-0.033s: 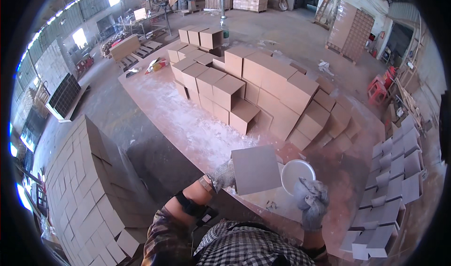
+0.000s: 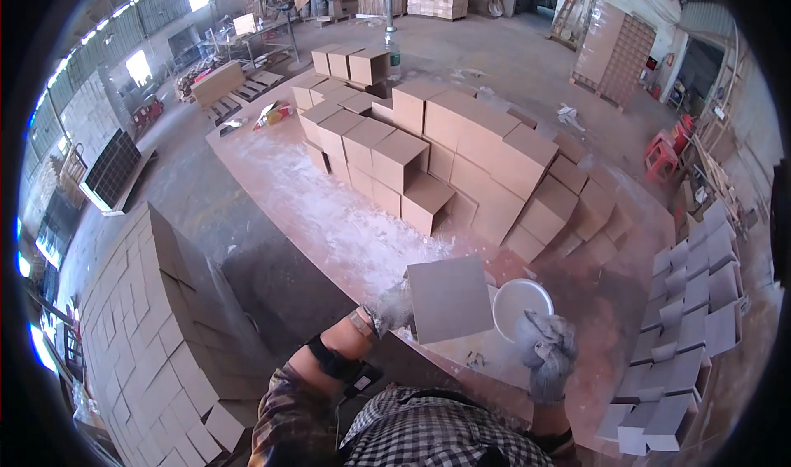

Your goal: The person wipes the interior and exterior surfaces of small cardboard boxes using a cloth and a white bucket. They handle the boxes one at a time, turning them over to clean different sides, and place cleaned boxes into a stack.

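My left hand (image 2: 389,309), in a pale knitted glove, grips a square cardboard box (image 2: 450,300) by its left side. The box's flat grey-brown face is turned up toward me, and it hides most of the fingers. Just right of the box, my right hand (image 2: 547,345), in a dusty grey glove, is closed on the near rim of a round white bowl (image 2: 521,309). What the bowl holds, if anything, I cannot make out. Both hands are over the near part of a reddish board (image 2: 309,207) dusted with white powder.
Stacked brown cardboard boxes (image 2: 461,141) stand on the board beyond my hands. A tall block of boxes (image 2: 136,352) rises at left. Rows of greyish boxes (image 2: 690,327) fill the right side. Red plastic stools (image 2: 662,155) and a wrapped pallet stack (image 2: 614,51) stand farther off.
The cardboard box in my left hand has tilted very slightly. My right hand and the bowl stay nearly where they were.
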{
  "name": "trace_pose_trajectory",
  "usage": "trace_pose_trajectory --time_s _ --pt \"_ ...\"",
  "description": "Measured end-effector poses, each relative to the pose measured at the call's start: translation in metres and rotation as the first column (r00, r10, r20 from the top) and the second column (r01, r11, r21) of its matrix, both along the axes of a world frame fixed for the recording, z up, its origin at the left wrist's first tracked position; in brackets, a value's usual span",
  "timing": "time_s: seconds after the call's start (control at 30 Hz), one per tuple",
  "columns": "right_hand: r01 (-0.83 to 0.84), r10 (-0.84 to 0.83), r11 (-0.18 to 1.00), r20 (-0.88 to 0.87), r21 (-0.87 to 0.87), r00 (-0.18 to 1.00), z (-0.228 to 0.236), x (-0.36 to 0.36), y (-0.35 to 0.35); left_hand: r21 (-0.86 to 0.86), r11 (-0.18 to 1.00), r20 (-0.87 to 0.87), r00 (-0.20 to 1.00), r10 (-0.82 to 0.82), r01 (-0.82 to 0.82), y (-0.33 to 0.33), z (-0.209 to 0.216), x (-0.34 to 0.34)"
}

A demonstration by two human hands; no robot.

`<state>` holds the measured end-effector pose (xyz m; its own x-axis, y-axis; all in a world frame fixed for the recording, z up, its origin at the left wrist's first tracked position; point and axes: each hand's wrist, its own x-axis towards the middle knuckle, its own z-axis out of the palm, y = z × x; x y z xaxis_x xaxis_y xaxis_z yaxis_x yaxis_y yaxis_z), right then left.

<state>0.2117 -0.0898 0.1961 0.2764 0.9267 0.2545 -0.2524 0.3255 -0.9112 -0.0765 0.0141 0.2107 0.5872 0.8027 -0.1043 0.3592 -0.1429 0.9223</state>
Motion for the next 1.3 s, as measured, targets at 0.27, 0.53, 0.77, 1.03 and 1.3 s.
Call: trace_pose_trajectory --time_s 0.27,0.53,0.77,1.03,1.3 --pt "-0.134 0.145 0.984 -0.099 0.115 0.984 0.045 -0.026 0.026 0.724 0.652 -0.336 0.941 0.046 0.227 0.014 -0.093 0.001" --pt "-0.077 0.076 0.96 0.013 0.27 0.997 0.067 -0.086 0.054 0.822 0.548 -0.258 0.959 0.115 0.156 0.004 -0.077 0.024" --pt "-0.331 -0.01 0.821 0.593 0.464 0.805 0.077 -0.102 0.029 -0.051 0.973 0.57 0.807 -0.157 0.225 -0.001 -0.051 0.023" --pt "0.242 -0.222 0.966 -0.19 0.093 0.956 0.059 -0.018 0.024 0.749 0.648 -0.277 0.954 0.118 0.137 0.022 -0.136 0.005" --pt "0.241 -0.277 0.959 -0.301 -0.149 0.913 -0.008 0.022 -0.003 0.678 0.684 -0.099 0.955 -0.28 0.27 0.027 -0.047 0.004"
